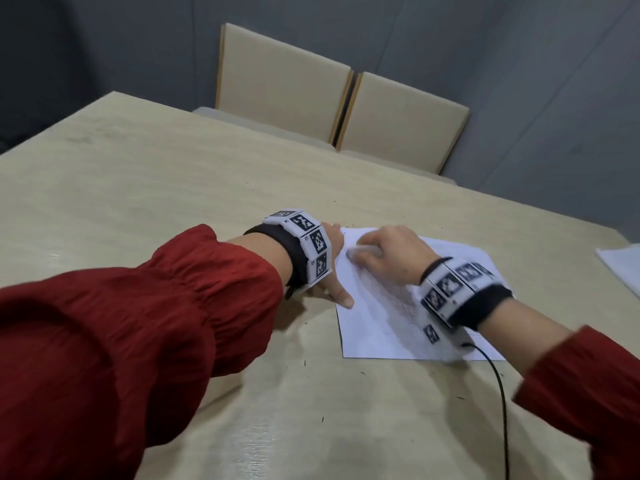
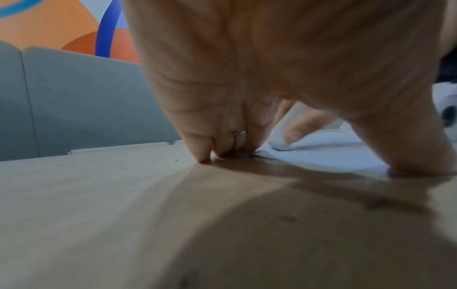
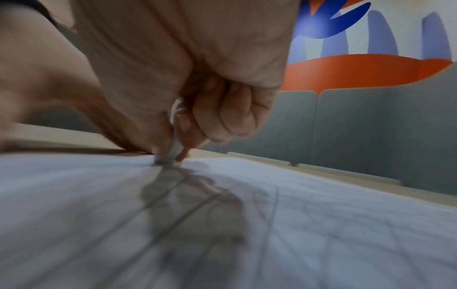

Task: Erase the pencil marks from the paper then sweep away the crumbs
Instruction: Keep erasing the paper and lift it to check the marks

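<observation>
A white sheet of paper (image 1: 377, 327) with faint pencil scribbles (image 1: 391, 299) lies on the light wooden table (image 1: 173, 209). My left hand (image 1: 337, 244) is spread at the sheet's left edge, thumb (image 1: 344, 299) pressing the paper and fingertips (image 2: 205, 156) on the table beside it. Fingers and thumb of my right hand (image 1: 384, 258) pinch a white eraser (image 1: 360, 252) whose tip touches the paper near its far left corner. In the right wrist view the eraser (image 3: 174, 150) stands on the paper (image 3: 321, 215) among grey pencil lines (image 3: 188, 211). The left wrist view shows the eraser (image 2: 279, 140) past my fingers.
Small dark crumbs (image 1: 304, 363) are scattered on the table around the sheet. Another white sheet (image 1: 620, 268) lies at the right edge. A black cable (image 1: 502, 393) trails from my right wrist. Two beige chairs (image 1: 284, 84) stand at the far side before grey partitions.
</observation>
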